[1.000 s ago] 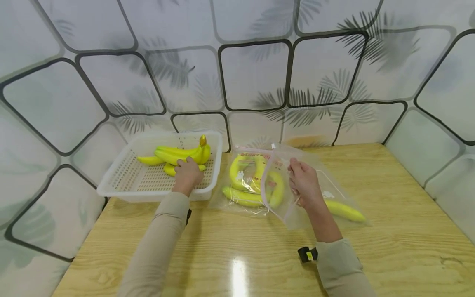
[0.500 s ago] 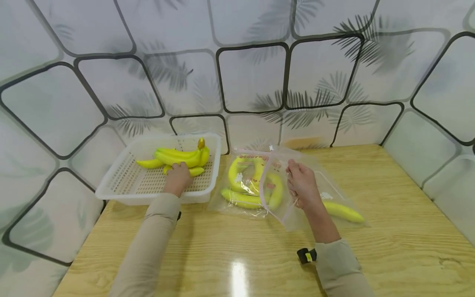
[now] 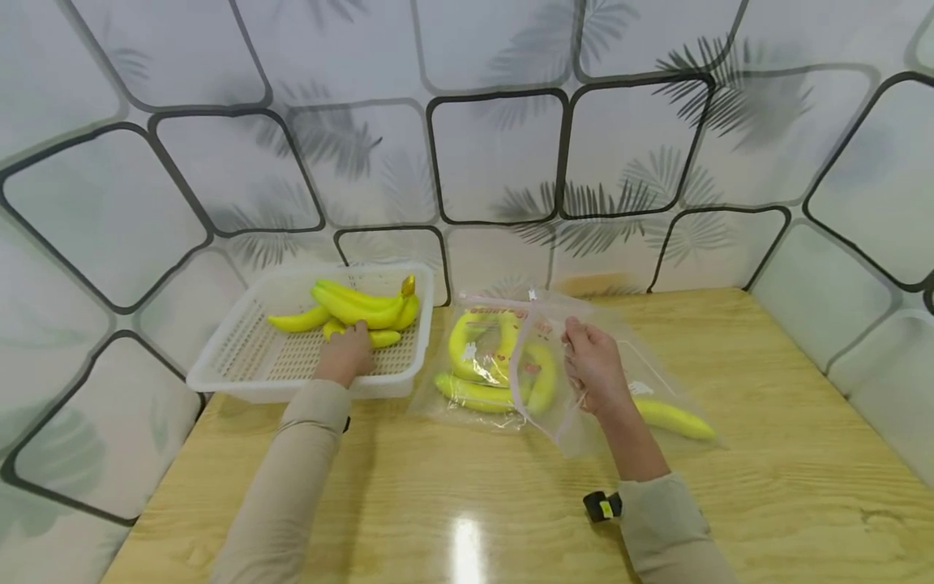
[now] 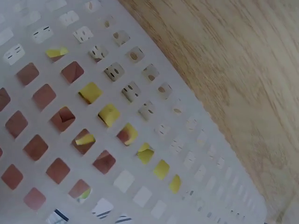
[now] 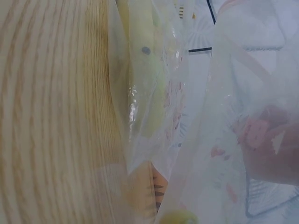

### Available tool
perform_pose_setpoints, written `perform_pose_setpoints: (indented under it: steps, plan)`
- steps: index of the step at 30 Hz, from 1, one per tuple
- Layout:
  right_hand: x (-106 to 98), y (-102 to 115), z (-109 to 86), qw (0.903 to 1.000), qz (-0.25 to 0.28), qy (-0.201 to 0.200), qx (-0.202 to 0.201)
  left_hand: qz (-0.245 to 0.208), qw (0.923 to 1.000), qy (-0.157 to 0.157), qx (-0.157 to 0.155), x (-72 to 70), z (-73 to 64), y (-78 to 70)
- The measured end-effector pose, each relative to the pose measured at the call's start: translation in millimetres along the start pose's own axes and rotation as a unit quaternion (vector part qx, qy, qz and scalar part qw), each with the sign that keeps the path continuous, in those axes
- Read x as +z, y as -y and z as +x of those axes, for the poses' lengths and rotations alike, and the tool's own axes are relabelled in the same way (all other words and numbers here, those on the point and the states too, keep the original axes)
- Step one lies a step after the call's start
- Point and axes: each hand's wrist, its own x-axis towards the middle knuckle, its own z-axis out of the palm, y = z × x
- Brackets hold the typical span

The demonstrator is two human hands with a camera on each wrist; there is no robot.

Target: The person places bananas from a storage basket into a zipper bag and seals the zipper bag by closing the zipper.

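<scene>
My left hand (image 3: 346, 354) reaches into a white slotted basket (image 3: 226, 365), its fingers gripping a single banana (image 3: 383, 338) that lies low near the front wall. Behind that banana rests a bunch of bananas (image 3: 357, 308), with another banana tip (image 3: 292, 321) poking out to the left. Through the basket's holes in the left wrist view, patches of fingers and yellow banana (image 4: 109, 115) show. My right hand (image 3: 597, 369) pinches the edge of a clear zip bag (image 3: 576, 434) with a pink-edged mouth. One banana (image 3: 674, 418) lies inside it, partly behind the forearm.
Left of the held bag, a second clear bag (image 3: 426, 405) with several bananas (image 3: 474, 393) lies flat, overlapped by the pink mouth. Both bags and the basket stand on a wooden table (image 3: 409, 503) before a patterned wall covering (image 3: 496, 162).
My left hand has slid left and a little down inside the basket. The banana bunch has shifted slightly to the right. My right hand keeps its hold on the bag.
</scene>
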Motion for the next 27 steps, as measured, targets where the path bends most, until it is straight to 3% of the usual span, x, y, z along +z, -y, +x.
perform_pose_setpoints:
  steps: [10,16,20,23,25,27]
  plan:
    - [-1,1,0.4,0.9999,-0.006,-0.001,-0.014,0.05,0.9985,0.017,0.019,-2.3,-2.2,-5.9]
    - [0,-1,1.7,0.9999,0.011,-0.004,-0.011,0.032,0.9982,0.038,0.034,-3.6,-3.4,-7.0]
    - [1,-2,1.6,0.9998,0.017,-0.003,-0.01,-0.038,0.9978,0.043,0.033,-6.2,-1.9,-3.6]
    - [2,-2,1.4,0.9998,0.019,-0.003,-0.011,-0.129,0.9907,0.03,0.032,-10.2,-2.2,0.1]
    - [2,-2,1.7,0.9996,0.024,-0.004,-0.01,-0.198,0.9795,0.008,0.035,-12.4,-5.4,3.5]
    - [2,-2,1.3,0.9995,0.029,-0.005,-0.011,-0.284,0.9575,-0.016,0.048,-13.3,-9.0,7.1]
